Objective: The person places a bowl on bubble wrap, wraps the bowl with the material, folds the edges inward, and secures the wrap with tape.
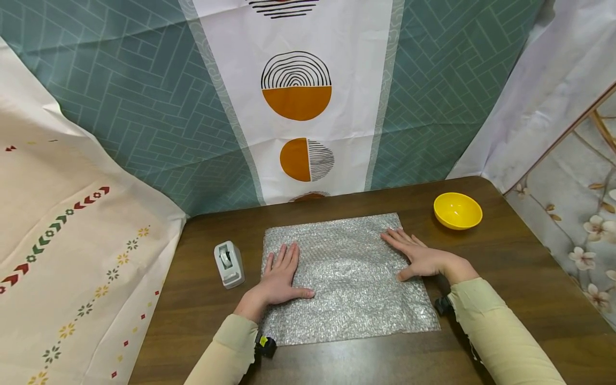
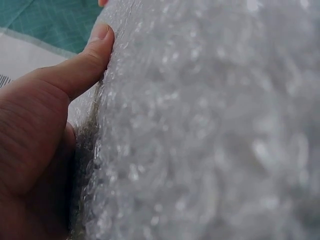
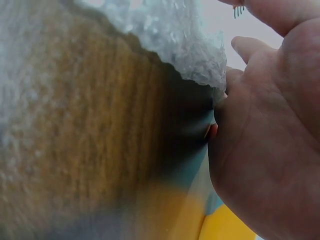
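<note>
A sheet of clear bubble wrap [image 1: 346,289] lies spread flat on the brown wooden table. On its left part rests my left hand [image 1: 281,278], fingers straight and thumb stretched out to the right. My right hand [image 1: 423,258] lies over the sheet's right edge with its fingers extended toward the upper right corner. Seen from the left wrist, the thumb [image 2: 92,57] touches the bubble wrap [image 2: 200,120] surface. In the right wrist view, the palm [image 3: 270,135] is beside the raised, wavy edge of the bubble wrap [image 3: 170,40]. Neither hand grips anything.
A white tape dispenser [image 1: 229,264] stands left of the sheet. The yellow bowl [image 1: 457,211] sits near the table's back right corner. Patterned cloths [image 1: 144,107] hang behind and on both sides of the wooden table [image 1: 192,321].
</note>
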